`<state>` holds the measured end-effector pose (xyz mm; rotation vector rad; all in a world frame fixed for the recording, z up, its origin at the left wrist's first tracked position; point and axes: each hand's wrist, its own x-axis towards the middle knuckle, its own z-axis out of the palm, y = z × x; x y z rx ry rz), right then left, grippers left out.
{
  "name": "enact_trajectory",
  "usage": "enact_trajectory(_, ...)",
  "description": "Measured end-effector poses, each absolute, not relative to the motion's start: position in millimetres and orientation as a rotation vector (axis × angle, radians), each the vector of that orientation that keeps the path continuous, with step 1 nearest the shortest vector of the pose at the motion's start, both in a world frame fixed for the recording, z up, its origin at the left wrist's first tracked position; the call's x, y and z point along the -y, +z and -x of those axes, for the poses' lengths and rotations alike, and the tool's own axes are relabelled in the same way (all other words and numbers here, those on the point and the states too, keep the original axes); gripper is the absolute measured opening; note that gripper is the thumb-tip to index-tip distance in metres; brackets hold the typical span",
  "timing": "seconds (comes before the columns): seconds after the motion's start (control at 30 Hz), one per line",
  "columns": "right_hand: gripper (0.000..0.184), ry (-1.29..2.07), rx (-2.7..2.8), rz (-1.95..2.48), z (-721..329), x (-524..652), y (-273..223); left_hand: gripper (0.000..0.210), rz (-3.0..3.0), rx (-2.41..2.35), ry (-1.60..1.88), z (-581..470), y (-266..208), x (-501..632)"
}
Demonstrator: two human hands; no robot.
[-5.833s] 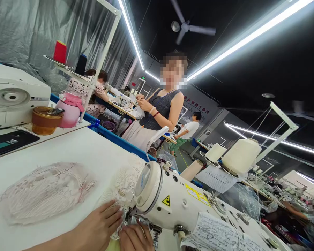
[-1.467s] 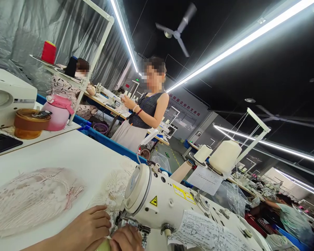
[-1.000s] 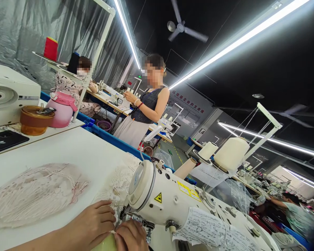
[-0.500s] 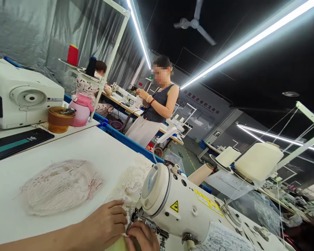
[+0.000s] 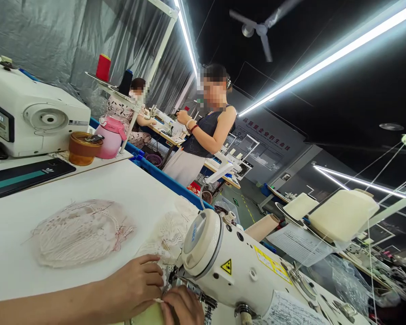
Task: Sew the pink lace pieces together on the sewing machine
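Observation:
A white sewing machine point(image 5: 219, 257) stands in front of me, its needle area partly hidden by my fingers. My left hand point(image 5: 138, 286) lies left of the presser foot, its bent fingers closed on the edge of the fabric. Close to the foot, my right hand point(image 5: 184, 306) pinches the same edge from the other side. Between and below the hands a pale yellow fabric piece point(image 5: 149, 314) shows, with a narrow white edge. Behind the needle, white lace fabric point(image 5: 167, 230) with loose threads lies bunched on the table. Most of the right fingertips are hidden.
A pile of lace pieces point(image 5: 84, 232) lies on the white table point(image 5: 6, 253). Further left are a phone point(image 5: 30, 176), an amber cup point(image 5: 84, 148), a pink bottle point(image 5: 111, 137) and another machine point(image 5: 37, 108). Thread cones point(image 5: 341, 214) stand at right. A co-worker point(image 5: 206, 117) stands beyond.
The view has shifted slightly. My hands stay beside the presser foot, and a bit more of the pale yellow fabric piece shows between them. The seated person's arm now reaches towards a machine.

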<state>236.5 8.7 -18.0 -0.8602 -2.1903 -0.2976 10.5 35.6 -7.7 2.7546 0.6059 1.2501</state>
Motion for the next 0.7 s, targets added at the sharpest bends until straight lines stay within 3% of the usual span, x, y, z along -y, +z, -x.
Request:
enact_trajectory(0.37, 0.031, -0.178, 2.121, 1.020, -232, 3, -20, 0.011, -2.820, -0.676, 1.133, -9, 0, -30)
enact_trajectory(0.63, 0.021, -0.043, 2.100, 1.123, -230, 14, -2, 0.024, -2.908, -0.537, 1.228, -16, -2, -42)
enact_trajectory(0.7, 0.010, 0.001, 2.078, 1.155, -228, 16, -1, 0.027, -2.875, -0.522, 1.203, -13, -2, -43)
